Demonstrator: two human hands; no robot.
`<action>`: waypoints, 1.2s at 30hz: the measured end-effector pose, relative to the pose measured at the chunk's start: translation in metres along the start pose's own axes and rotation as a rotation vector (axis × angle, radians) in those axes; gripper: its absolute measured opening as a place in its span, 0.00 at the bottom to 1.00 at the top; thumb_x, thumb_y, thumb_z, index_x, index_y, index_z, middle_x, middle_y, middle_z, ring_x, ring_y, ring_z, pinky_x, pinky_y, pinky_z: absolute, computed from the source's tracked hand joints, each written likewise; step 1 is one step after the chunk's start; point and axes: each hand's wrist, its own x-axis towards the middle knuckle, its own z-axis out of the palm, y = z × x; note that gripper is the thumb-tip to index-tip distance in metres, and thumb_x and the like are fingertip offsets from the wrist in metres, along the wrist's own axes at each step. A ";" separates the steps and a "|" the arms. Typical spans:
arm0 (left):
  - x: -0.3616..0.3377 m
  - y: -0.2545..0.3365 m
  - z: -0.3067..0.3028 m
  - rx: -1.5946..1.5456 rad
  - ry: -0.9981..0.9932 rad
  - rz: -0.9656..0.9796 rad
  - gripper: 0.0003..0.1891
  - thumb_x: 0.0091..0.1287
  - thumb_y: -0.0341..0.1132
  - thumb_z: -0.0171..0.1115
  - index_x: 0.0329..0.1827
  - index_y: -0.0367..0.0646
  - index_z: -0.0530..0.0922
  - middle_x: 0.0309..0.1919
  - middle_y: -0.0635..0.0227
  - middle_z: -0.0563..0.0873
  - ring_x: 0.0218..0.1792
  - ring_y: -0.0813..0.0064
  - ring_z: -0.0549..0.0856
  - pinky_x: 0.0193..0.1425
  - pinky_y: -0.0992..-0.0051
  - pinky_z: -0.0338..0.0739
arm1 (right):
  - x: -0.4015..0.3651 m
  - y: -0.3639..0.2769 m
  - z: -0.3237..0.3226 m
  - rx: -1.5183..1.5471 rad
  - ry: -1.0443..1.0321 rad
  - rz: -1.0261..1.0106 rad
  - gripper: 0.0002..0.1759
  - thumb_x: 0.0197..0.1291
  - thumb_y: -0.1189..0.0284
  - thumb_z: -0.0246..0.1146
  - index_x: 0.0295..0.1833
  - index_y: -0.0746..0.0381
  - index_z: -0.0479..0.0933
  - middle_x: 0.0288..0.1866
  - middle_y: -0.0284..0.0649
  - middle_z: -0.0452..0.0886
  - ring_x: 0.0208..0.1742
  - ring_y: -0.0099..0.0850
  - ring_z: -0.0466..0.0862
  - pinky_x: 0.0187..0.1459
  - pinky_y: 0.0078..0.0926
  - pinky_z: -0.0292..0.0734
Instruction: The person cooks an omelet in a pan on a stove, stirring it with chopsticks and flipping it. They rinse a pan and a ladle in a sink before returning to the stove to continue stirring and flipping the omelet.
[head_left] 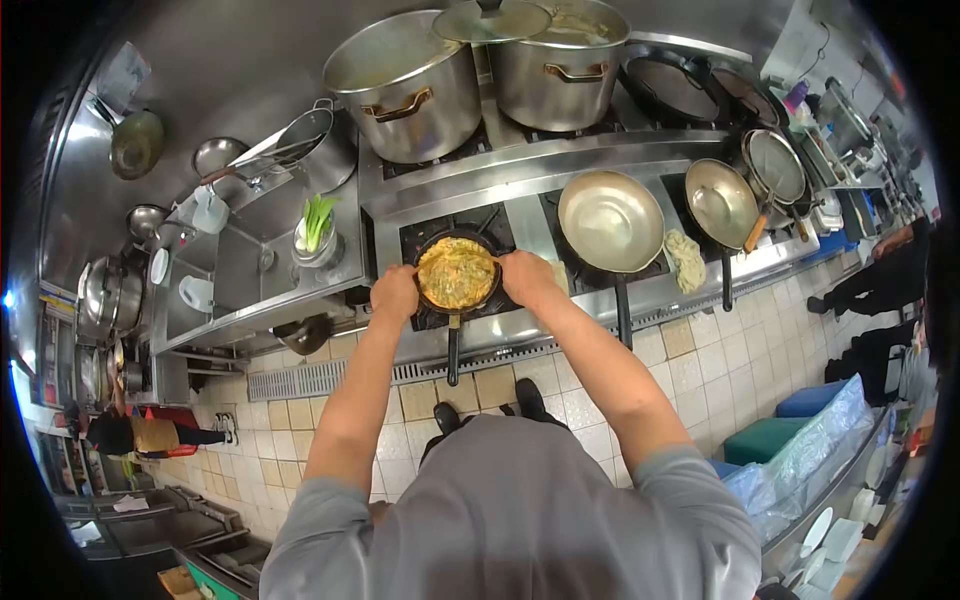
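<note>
A round, browned yellow omelette (456, 274) with bits in it lies in a dark frying pan (484, 302) on a burner. The pan's black handle points toward me. At the omelette's left edge, my left hand (396, 292) is closed, its fingertips pinching the rim. On the opposite edge my right hand (527, 277) is closed in the same way. Both sets of fingertips are small in view and partly hidden by the hands. My forearms reach straight out on either side of the handle.
Two empty-looking pans, one wide (611, 220) and one smaller (720, 203), stand to the right, with a crumpled cloth (685, 262) between them. Large pots (410, 95) line the back. At left, a jar of green stalks (317, 238) stands beside the sink (240, 272). People stand far right.
</note>
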 end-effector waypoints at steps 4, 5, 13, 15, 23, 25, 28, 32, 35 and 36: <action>0.009 -0.017 0.002 0.057 -0.099 -0.091 0.16 0.63 0.29 0.60 0.53 0.50 0.86 0.52 0.53 0.87 0.56 0.53 0.86 0.58 0.56 0.82 | 0.006 0.008 -0.007 -0.008 -0.022 0.038 0.15 0.66 0.73 0.55 0.47 0.62 0.88 0.48 0.50 0.89 0.53 0.46 0.89 0.53 0.40 0.84; 0.010 -0.018 0.001 0.060 -0.059 -0.054 0.16 0.64 0.30 0.60 0.53 0.50 0.86 0.51 0.54 0.87 0.56 0.53 0.86 0.58 0.56 0.83 | 0.010 0.008 -0.012 -0.010 -0.012 0.037 0.15 0.66 0.73 0.55 0.47 0.62 0.88 0.48 0.50 0.89 0.53 0.46 0.89 0.53 0.40 0.84; 0.004 -0.010 -0.014 0.132 -0.053 -0.026 0.13 0.67 0.29 0.56 0.51 0.43 0.86 0.53 0.52 0.86 0.52 0.51 0.88 0.54 0.58 0.85 | 0.015 -0.007 0.004 0.026 0.030 -0.004 0.15 0.64 0.76 0.57 0.48 0.63 0.88 0.51 0.52 0.88 0.54 0.47 0.88 0.54 0.40 0.84; -0.001 -0.014 -0.012 0.093 -0.024 -0.015 0.15 0.65 0.28 0.56 0.52 0.45 0.86 0.52 0.52 0.86 0.53 0.52 0.87 0.56 0.57 0.84 | 0.016 -0.011 0.000 0.031 0.046 -0.011 0.14 0.63 0.77 0.57 0.48 0.64 0.87 0.51 0.52 0.88 0.55 0.47 0.88 0.54 0.40 0.84; -0.040 -0.027 -0.006 -0.068 0.027 -0.002 0.15 0.65 0.28 0.55 0.51 0.44 0.86 0.49 0.53 0.86 0.53 0.52 0.87 0.56 0.58 0.83 | 0.001 -0.007 -0.033 -0.052 -0.067 -0.024 0.14 0.64 0.76 0.57 0.49 0.63 0.86 0.51 0.51 0.88 0.54 0.47 0.88 0.54 0.41 0.84; -0.052 -0.011 0.005 -0.107 -0.064 0.064 0.16 0.64 0.27 0.55 0.52 0.46 0.86 0.49 0.53 0.86 0.53 0.53 0.86 0.57 0.58 0.82 | 0.005 0.004 -0.039 -0.133 -0.090 -0.067 0.14 0.64 0.75 0.57 0.49 0.62 0.86 0.51 0.49 0.88 0.55 0.47 0.88 0.54 0.41 0.84; -0.062 0.020 0.000 -0.084 -0.214 0.055 0.17 0.62 0.27 0.56 0.52 0.49 0.87 0.52 0.53 0.85 0.55 0.53 0.85 0.59 0.58 0.81 | 0.024 0.018 -0.029 -0.201 -0.101 -0.023 0.14 0.64 0.75 0.58 0.49 0.62 0.87 0.50 0.49 0.88 0.54 0.47 0.88 0.53 0.42 0.84; -0.066 0.022 -0.027 0.009 -0.279 -0.022 0.16 0.63 0.29 0.59 0.52 0.51 0.87 0.52 0.54 0.85 0.56 0.54 0.85 0.59 0.58 0.81 | 0.011 0.018 -0.055 -0.252 -0.050 -0.058 0.13 0.64 0.74 0.60 0.49 0.61 0.87 0.50 0.48 0.89 0.53 0.45 0.88 0.53 0.41 0.85; -0.062 0.014 -0.028 -0.028 -0.229 0.010 0.16 0.63 0.30 0.60 0.53 0.51 0.86 0.51 0.55 0.85 0.56 0.54 0.85 0.59 0.57 0.81 | -0.001 0.009 -0.054 -0.191 -0.106 -0.146 0.12 0.63 0.73 0.61 0.49 0.61 0.87 0.50 0.48 0.89 0.53 0.44 0.88 0.52 0.40 0.85; -0.058 0.012 -0.025 -0.053 -0.175 0.025 0.17 0.63 0.29 0.60 0.53 0.52 0.86 0.52 0.55 0.85 0.56 0.55 0.85 0.59 0.58 0.81 | -0.002 0.003 -0.047 -0.224 -0.135 -0.143 0.12 0.63 0.74 0.61 0.49 0.61 0.87 0.50 0.48 0.89 0.53 0.44 0.88 0.52 0.40 0.85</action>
